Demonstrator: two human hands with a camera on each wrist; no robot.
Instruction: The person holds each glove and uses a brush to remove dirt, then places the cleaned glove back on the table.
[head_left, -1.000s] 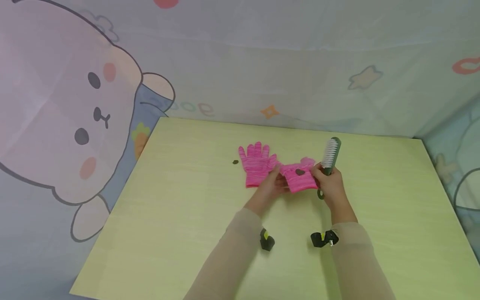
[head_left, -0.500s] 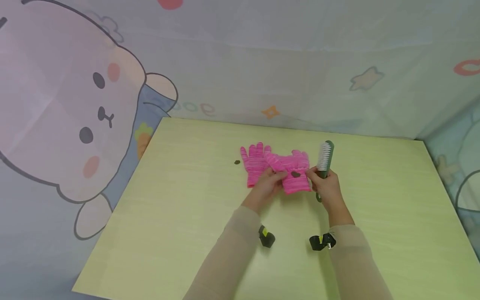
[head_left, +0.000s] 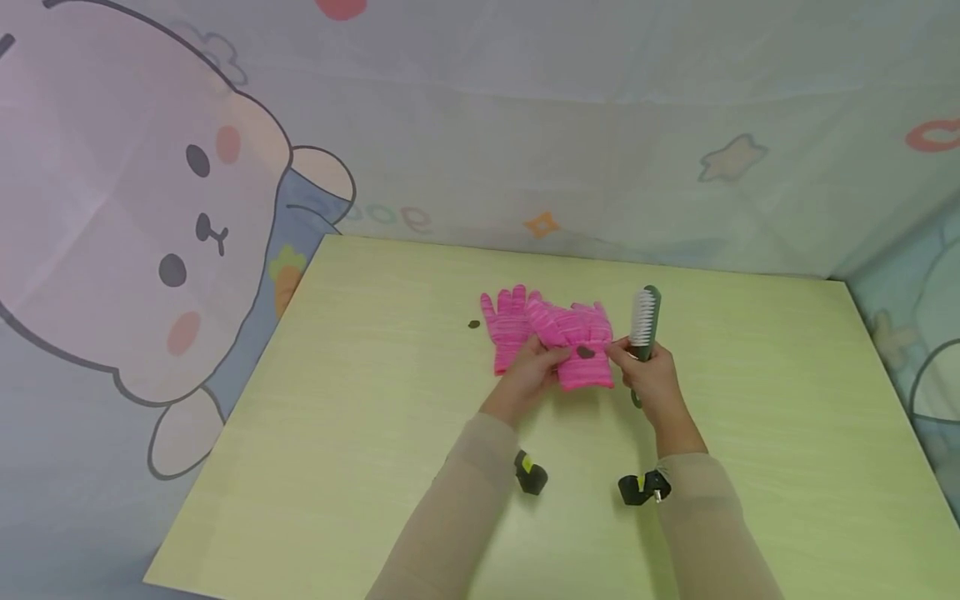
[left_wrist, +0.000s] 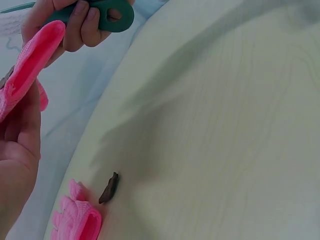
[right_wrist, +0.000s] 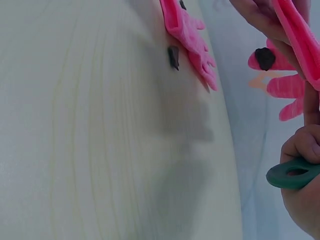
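A pink knitted glove [head_left: 587, 372] is held above the table, a dark piece [head_left: 585, 352] lying on its front. My left hand [head_left: 527, 375] grips its left side, thumb on top. In the right wrist view, a dark lump [right_wrist: 265, 59] clings to one of its fingers. My right hand [head_left: 651, 375] holds a green-handled brush [head_left: 645, 321] upright, its white bristles facing left; its fingertips touch the glove's right edge. Behind my left hand, a second pink glove [head_left: 510, 321] lies flat on the table, partly covered by the held one.
On the pale yellow table [head_left: 360, 400], a small dark scrap [head_left: 474, 324] lies left of the flat glove. The left wrist view shows a dark piece [left_wrist: 109, 189] beside that glove's cuff. A cartoon-printed cloth [head_left: 600, 150] hangs behind the table's far edge.
The held glove has turned so its cuff points toward me, and shifted slightly left. The brush has come lower and a little left with my right hand. The flat glove stays put.
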